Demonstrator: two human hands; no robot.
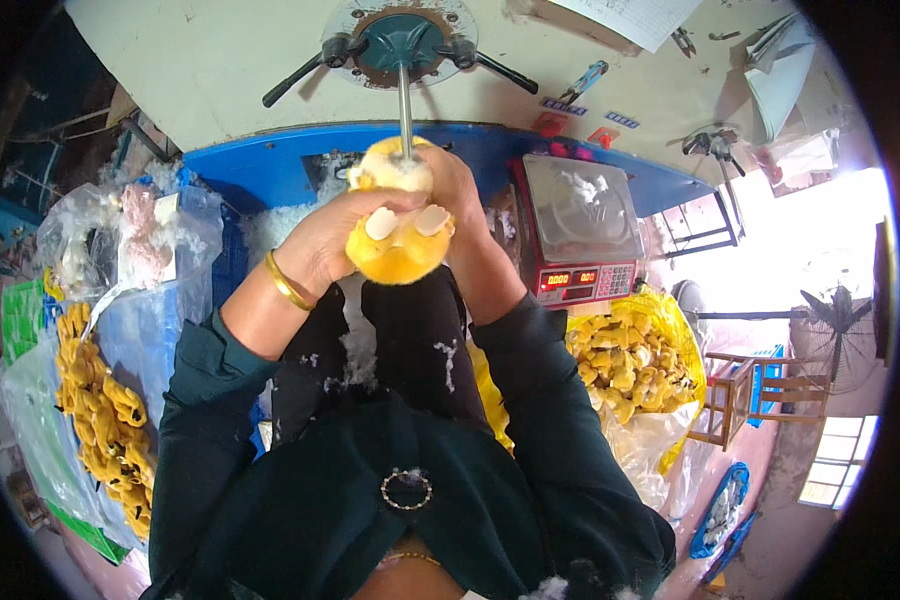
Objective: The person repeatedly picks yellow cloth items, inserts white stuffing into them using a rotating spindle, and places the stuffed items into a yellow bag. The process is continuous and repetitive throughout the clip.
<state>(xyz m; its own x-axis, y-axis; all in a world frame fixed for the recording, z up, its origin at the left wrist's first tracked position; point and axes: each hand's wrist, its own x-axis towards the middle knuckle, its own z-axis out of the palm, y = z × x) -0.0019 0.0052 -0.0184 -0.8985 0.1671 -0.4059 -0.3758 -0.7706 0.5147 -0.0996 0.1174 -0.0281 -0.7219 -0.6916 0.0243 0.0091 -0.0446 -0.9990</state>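
Note:
A yellow plush toy (402, 262) with pale oval patches and a cream part sits at the end of a thin metal filling tube (405, 105), whose tip is hidden in the fabric. My left hand (342, 232), with a gold bangle on the wrist, is closed on the toy's left side, its thumb across the middle. My right hand (458, 192) is wrapped round the toy's right side near the tube. The tube comes out of a round green fitting (400, 45) on the machine's panel, between two black-handled clamps.
At right stands a red digital scale (585, 215) with white fluff on its pan, above a yellow bag (685, 340) full of yellow plush pieces. More yellow plush pieces (100, 420) lie at left by clear plastic bags (195, 235). A blue edge (280, 150) runs under the panel.

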